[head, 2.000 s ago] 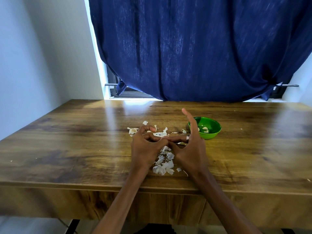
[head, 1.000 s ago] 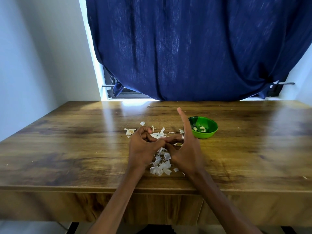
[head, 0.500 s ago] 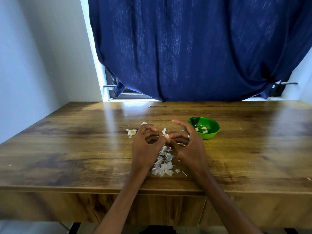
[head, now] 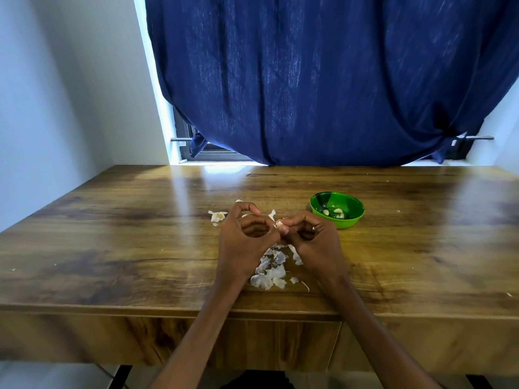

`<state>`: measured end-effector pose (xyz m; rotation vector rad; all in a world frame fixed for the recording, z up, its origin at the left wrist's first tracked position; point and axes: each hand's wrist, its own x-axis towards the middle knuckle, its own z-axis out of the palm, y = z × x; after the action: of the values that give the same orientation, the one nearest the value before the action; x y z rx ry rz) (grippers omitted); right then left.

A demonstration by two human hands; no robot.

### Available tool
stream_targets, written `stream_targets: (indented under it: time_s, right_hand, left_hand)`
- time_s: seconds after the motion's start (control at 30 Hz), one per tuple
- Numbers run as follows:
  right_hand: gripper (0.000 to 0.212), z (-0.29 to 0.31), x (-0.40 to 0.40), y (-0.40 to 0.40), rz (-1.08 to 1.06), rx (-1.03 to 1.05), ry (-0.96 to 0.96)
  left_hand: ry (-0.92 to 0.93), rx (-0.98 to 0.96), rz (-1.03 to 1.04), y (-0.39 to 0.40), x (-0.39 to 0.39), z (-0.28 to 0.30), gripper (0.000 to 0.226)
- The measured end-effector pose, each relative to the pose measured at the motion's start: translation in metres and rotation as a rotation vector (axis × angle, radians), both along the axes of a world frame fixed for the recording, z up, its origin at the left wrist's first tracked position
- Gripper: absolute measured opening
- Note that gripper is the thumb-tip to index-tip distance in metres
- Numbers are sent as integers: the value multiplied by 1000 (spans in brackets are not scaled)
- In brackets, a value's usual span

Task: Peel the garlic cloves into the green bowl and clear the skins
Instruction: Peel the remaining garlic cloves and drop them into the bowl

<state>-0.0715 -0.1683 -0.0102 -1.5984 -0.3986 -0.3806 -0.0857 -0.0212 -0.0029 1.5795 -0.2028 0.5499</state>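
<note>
Both hands, left (head: 247, 242) and right (head: 314, 242), now pinch one clove (head: 280, 223); the right forefinger has curled in. Peeling goes on; bowl (head: 354, 219) waits.

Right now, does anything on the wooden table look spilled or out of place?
Only the papery white garlic skins, strewn loose on the brown wooden table beneath both hands; a stray bit lies left. The small round green bowl sits upright.

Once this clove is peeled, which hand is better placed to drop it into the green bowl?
Right. The right hand sits nearer the green bowl, which lies just beyond it to the right, and it already pinches the clove together with the left hand.
</note>
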Motion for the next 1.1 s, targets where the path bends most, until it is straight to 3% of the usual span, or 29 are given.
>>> stream_targets:
  time_s: [0.2,0.4,0.67,0.83,1.1]
  right_hand:
    - [10,2,-1,0,44,53,78]
    - [13,2,-2,-1,6,201,145]
    - [10,4,-6,-1,121,192,133]
    - [3,2,-4,-1,58,102,39]
    - [12,4,-2,0,108,136,125]
  left_hand:
    - [82,-86,-3,-1,1,0,25]
    - [-101,160,71,-6,-6,0,13]
    - [-26,154,57,-3,-2,-2,15]
    - [-41,157,48,-4,-1,-3,14]
    - [-50,116,-32,-6,-1,-1,16]
